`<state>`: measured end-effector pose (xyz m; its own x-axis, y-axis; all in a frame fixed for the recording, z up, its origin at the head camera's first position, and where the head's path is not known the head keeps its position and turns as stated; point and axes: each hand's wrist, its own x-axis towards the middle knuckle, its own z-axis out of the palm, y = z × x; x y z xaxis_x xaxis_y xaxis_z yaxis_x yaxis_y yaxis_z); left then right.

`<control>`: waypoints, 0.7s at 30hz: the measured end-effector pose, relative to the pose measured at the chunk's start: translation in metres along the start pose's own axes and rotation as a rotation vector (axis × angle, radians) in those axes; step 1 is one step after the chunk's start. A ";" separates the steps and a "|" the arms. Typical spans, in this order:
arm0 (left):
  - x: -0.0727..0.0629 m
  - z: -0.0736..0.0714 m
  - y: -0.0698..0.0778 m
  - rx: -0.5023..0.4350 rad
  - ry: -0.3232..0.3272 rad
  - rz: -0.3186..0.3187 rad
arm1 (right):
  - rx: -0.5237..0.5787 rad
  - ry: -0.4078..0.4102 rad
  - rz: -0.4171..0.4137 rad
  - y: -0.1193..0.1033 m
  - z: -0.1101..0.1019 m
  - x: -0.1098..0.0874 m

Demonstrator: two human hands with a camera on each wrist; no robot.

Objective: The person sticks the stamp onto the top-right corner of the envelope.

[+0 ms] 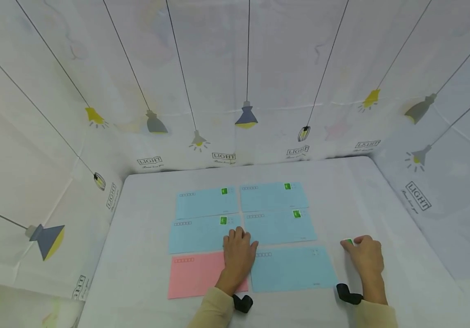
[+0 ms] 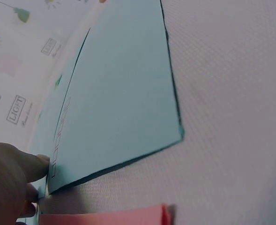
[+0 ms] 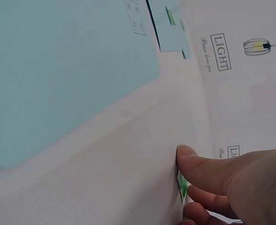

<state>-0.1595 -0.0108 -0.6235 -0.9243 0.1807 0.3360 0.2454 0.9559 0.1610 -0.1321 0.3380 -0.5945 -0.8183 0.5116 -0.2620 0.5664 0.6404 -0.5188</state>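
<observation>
Between thumb and fingers, my right hand (image 1: 367, 257) pinches a small green stamp (image 3: 182, 186) with a white edge, off to the right of the envelopes. My left hand (image 1: 237, 256) lies on the inner edge of the middle-left blue envelope (image 1: 196, 238), thumb towards the front-right blue envelope (image 1: 290, 271). That front-right envelope has a printed corner mark and no stamp on it. Part of the pink envelope (image 1: 196, 278) is hidden under the left hand and wrist.
Green stamps sit on the upper-right corners of the back-left (image 1: 206, 205), back-right (image 1: 273, 198) and middle-right (image 1: 278, 230) blue envelopes, and on the middle-left one. All lie on a white-covered table (image 1: 145, 228). Lamp-printed cloth (image 1: 276, 68) surrounds it.
</observation>
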 end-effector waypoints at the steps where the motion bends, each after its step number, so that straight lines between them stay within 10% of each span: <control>1: 0.000 0.000 0.000 0.000 -0.001 -0.001 | -0.003 -0.004 -0.004 0.000 0.000 0.001; 21: 0.000 -0.005 0.003 -0.003 -0.082 -0.028 | 0.041 -0.048 -0.041 0.017 -0.007 0.008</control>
<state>-0.1579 -0.0091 -0.6186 -0.9516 0.1722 0.2547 0.2198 0.9602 0.1720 -0.1283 0.3565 -0.5997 -0.8453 0.4566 -0.2775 0.5282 0.6359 -0.5627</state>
